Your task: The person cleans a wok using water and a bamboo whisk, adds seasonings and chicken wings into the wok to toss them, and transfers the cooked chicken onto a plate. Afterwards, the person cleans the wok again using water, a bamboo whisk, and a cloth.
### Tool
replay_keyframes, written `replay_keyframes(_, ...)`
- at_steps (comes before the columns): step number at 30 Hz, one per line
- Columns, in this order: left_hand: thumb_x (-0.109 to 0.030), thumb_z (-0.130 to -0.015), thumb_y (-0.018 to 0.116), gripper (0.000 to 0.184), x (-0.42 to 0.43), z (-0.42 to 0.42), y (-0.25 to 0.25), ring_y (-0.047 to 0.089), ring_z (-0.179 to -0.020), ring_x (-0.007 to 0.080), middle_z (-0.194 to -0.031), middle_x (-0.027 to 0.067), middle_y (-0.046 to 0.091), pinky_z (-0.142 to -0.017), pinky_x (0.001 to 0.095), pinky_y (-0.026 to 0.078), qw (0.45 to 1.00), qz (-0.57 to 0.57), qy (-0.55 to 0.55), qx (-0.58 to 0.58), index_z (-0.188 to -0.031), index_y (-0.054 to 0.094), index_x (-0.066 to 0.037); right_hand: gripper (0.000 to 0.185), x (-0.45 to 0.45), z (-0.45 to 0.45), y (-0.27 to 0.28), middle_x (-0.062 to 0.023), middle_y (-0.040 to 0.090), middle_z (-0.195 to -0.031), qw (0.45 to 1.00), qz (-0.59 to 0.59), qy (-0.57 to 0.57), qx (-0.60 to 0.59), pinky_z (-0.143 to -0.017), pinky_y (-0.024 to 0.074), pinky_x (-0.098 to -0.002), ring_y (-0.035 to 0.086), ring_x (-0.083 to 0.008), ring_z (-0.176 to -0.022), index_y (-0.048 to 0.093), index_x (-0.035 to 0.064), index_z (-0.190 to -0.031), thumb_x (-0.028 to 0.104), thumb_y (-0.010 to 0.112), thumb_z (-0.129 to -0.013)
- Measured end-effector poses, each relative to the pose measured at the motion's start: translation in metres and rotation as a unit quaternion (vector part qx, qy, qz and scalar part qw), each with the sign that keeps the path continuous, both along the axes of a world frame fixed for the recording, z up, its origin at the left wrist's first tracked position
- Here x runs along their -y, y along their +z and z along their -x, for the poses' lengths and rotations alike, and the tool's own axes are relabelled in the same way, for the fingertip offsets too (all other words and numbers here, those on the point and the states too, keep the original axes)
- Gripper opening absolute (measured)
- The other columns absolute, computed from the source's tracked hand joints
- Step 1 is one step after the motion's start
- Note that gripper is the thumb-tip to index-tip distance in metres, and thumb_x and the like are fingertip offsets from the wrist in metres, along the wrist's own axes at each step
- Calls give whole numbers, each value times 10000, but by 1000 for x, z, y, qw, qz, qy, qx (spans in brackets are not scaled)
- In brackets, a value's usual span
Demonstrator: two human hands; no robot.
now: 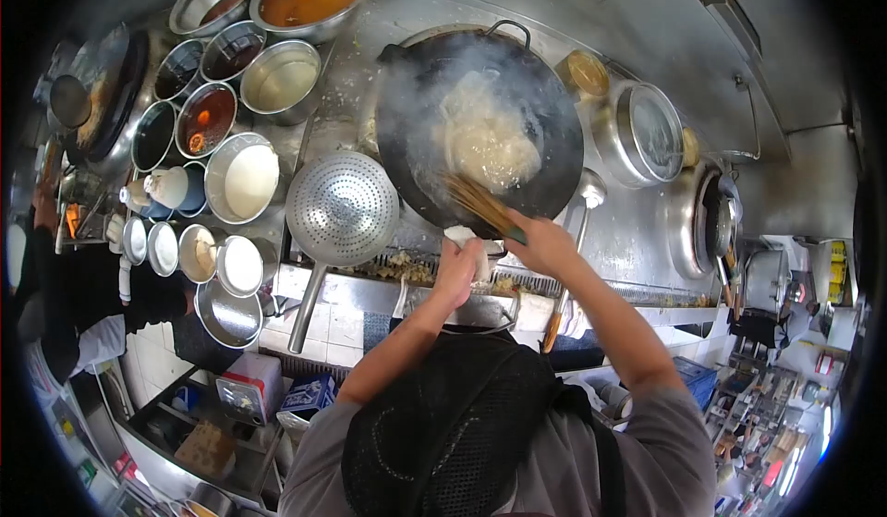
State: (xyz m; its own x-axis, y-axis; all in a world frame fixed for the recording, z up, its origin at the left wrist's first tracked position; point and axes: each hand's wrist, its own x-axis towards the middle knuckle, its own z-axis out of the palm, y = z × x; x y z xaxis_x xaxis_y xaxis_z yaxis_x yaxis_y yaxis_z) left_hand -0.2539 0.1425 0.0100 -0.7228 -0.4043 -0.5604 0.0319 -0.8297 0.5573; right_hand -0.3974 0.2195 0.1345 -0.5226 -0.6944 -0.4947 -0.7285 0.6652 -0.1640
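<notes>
A large black wok (411,101) sits on the stove, with steam rising from cloudy, foamy liquid (490,133) inside it. My right hand (545,244) is closed round the green-banded end of a bamboo brush (476,201), whose bristles reach into the wok at the liquid's lower edge. At the wok's near rim, my left hand (457,267) grips a folded white cloth (482,256). Left of the wok lies a perforated metal strainer (342,207), its handle pointing toward the counter's front edge.
Metal bowls of sauces and seasonings (205,120) crowd the left. A ladle (591,189) rests right of the wok, near a lidded pot (637,133). Another wok (711,221) stands farther right. A person in dark clothing (92,286) is at the far left.
</notes>
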Motion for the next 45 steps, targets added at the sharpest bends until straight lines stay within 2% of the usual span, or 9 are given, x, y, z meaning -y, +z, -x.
replay_keyframes(10,-87,-909,572,285,8,-5,13,559,-917,137,-1056,42,563,-742,321,490,1000,-28,-9,10,-1180,484,-62,546,84,41,-51,-288,673,-984,990,113,-80,-26,-862,520,-529,642,-462,-966,511,140,-1349,391,627,-879)
replay_keyframes(16,-109,-922,588,294,9,-12,-12,622,-925,209,-1048,75,595,-711,390,552,1000,3,-6,-3,-1194,490,-56,616,-5,48,-2,-268,567,-1189,982,-143,-55,-108,-856,538,-519,640,-439,-1043,318,173,-1443,325,619,-928)
replay_keyframes(22,-118,-907,596,310,20,-17,2,621,-912,218,-1038,83,599,-697,389,555,995,-87,-38,-8,-1201,516,-61,549,86,149,-110,-229,695,-929,976,120,-101,-154,-750,565,-442,699,-335,-827,553,102,-1344,395,647,-888)
replay_keyframes(24,-121,-907,600,302,20,-18,5,617,-903,213,-1033,75,596,-696,392,554,997,-74,-29,-13,-1193,522,-63,571,130,82,-52,-187,689,-795,951,220,-176,131,-661,557,-420,676,-292,-649,580,29,-1305,404,653,-881)
replay_keyframes(30,-216,-1021,532,249,17,-14,29,608,-936,191,-1060,53,588,-754,404,557,998,-49,21,-26,-1228,495,-84,572,94,-2,-4,-193,687,-801,917,127,-236,294,-694,554,-425,670,-304,-629,539,37,-1359,352,641,-893)
replay_keyframes(33,-216,-1026,521,248,15,-14,31,620,-985,212,-1110,64,593,-791,413,563,999,-12,40,2,-1229,484,-79,640,5,0,16,-223,696,-1072,983,67,31,167,-930,514,-423,678,-355,-1011,496,93,-1423,400,651,-884)
replay_keyframes(39,-188,-989,563,270,20,-9,43,640,-1005,256,-1143,105,611,-762,426,575,996,7,39,79,-1214,490,-60,616,-115,112,21,-228,696,-1007,996,-3,-68,-59,-830,534,-481,667,-409,-944,474,217,-1444,404,659,-886)
replay_keyframes(41,-173,-949,604,235,35,-5,23,659,-939,263,-1057,107,635,-707,419,577,996,-52,-65,37,-1143,527,-63,633,-145,122,-8,-235,698,-988,936,307,-119,-126,-827,526,-466,666,-413,-931,470,183,-1445,369,689,-881)
replay_keyframes(45,-118,-880,606,214,33,-5,13,651,-819,236,-980,106,643,-607,360,541,989,107,-72,76,-1075,534,-65,660,-236,41,-34,-287,623,-1178,869,371,-291,-149,-862,505,-462,632,-437,-1016,415,124,-1469,332,674,-899)
